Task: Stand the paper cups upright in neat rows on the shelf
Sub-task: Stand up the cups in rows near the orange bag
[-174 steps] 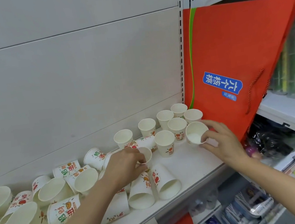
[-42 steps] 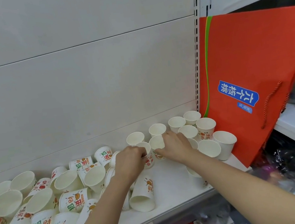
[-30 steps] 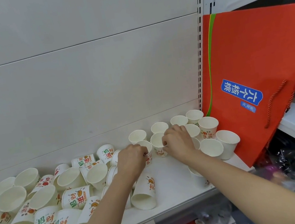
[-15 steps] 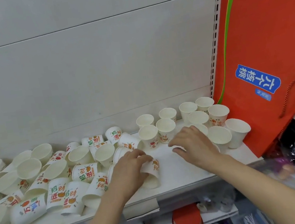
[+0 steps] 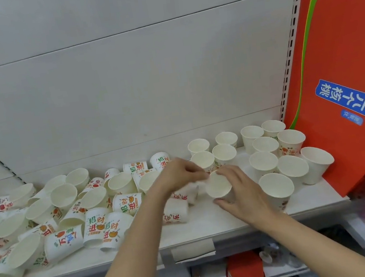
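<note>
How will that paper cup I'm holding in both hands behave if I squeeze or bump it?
The paper cup, gripped by the right hand and pinched at its rim by the left hand, looks thin and empty, so it is probably light and would dent under a squeeze. The toppled cups on the shelf suggest it tips easily and might roll.

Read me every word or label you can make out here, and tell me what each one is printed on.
"六个核桃": white characters on the blue label of the orange paper bag, printed sideways.
"招财进": green characters on the white paper cup lying on its side, and on several toppled cups near it.
Small blue tag below the bag's label: too blurred to read.
Lower-shelf packaging: unreadable.
</note>
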`<act>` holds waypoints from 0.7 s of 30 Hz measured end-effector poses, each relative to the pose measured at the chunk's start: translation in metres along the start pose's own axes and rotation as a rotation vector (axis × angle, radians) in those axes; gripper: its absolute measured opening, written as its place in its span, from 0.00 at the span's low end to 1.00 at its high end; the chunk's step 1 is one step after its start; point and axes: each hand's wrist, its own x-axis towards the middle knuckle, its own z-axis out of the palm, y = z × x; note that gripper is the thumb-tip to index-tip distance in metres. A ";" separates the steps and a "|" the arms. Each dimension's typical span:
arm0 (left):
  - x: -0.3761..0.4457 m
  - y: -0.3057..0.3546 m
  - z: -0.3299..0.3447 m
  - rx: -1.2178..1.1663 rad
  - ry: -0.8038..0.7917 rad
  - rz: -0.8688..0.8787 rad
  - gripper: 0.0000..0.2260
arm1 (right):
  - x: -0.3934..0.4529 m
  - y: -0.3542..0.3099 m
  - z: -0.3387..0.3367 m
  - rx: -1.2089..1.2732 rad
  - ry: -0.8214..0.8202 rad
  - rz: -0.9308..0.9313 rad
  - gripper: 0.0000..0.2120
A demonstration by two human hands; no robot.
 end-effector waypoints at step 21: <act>0.066 -0.044 -0.013 0.495 0.294 0.095 0.04 | 0.023 -0.017 0.030 -0.387 0.137 0.250 0.31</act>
